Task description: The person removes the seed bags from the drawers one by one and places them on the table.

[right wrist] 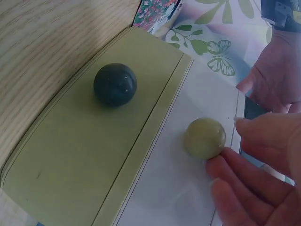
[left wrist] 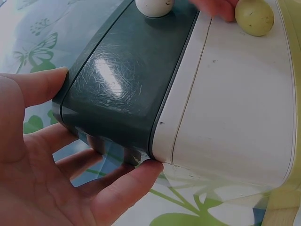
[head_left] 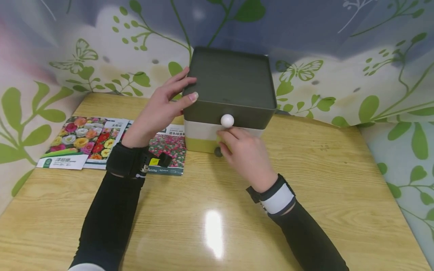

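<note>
A small three-drawer box (head_left: 234,77) stands at the back of the table, with a dark green top drawer, a white middle one and a yellow-green bottom one. Each drawer has a round knob: a white knob (head_left: 227,120) above, a yellow-green knob (right wrist: 205,138) in the middle, a dark knob (right wrist: 115,84) below. My left hand (head_left: 157,105) rests against the box's left side, fingers spread along the green and white drawers. At the middle knob is my right hand (head_left: 247,154); its fingertips meet the knob's edge while the thumb stands apart from it.
Flower seed packets (head_left: 76,141) lie overlapping on the table left of the box. A leaf-patterned curtain (head_left: 305,56) hangs right behind the box and along both sides. The wooden table (head_left: 322,169) stretches out in front and to the right.
</note>
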`<control>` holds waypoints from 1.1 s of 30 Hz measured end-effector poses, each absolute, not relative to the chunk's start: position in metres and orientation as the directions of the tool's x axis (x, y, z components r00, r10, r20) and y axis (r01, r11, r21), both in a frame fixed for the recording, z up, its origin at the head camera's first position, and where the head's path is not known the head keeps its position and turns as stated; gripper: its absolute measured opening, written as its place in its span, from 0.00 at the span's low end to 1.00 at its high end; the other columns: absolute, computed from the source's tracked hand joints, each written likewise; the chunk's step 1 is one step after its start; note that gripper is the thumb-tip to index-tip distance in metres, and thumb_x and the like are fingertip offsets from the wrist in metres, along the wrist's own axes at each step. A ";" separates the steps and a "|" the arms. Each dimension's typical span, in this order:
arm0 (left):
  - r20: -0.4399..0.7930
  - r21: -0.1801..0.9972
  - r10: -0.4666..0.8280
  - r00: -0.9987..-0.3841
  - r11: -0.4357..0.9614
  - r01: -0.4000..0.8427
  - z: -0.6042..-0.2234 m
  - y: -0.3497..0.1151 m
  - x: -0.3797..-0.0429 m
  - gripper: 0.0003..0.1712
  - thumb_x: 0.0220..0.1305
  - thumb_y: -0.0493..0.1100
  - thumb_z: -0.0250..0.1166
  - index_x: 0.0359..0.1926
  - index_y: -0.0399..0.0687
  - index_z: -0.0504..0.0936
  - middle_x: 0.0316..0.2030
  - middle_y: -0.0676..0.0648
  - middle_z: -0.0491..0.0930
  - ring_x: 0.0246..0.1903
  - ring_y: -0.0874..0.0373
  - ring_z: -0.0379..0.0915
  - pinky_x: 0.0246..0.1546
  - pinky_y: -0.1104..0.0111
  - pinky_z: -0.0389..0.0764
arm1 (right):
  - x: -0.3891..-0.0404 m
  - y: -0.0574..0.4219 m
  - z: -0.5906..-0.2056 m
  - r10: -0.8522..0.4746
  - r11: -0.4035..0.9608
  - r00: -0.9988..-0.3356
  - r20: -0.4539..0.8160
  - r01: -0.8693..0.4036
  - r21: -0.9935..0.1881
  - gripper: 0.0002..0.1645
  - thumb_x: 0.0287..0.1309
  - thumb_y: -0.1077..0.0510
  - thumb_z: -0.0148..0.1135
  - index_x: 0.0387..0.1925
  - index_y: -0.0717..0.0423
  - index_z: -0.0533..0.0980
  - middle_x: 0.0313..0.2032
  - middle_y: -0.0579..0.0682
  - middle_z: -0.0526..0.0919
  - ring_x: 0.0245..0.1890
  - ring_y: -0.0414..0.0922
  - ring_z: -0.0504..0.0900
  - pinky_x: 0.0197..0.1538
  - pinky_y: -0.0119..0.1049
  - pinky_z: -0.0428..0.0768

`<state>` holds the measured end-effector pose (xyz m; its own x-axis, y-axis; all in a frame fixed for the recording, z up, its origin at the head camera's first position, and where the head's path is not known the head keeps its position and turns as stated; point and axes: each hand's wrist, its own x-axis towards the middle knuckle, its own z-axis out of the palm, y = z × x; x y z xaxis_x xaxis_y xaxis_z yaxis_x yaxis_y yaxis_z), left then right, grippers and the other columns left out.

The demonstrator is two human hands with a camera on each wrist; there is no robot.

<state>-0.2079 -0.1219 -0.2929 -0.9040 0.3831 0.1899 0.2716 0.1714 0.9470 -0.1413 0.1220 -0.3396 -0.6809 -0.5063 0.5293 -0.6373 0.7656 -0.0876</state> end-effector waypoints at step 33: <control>0.164 0.951 0.379 -0.911 0.185 0.249 -0.290 -0.123 -0.208 0.31 0.72 0.50 0.61 0.73 0.53 0.66 0.75 0.68 0.47 0.73 0.64 0.47 0.58 0.46 0.72 | -0.117 0.112 -0.354 -0.462 0.801 -0.665 0.587 -0.596 -0.045 0.04 0.52 0.65 0.69 0.30 0.59 0.80 0.29 0.51 0.72 0.21 0.44 0.74 0.18 0.37 0.73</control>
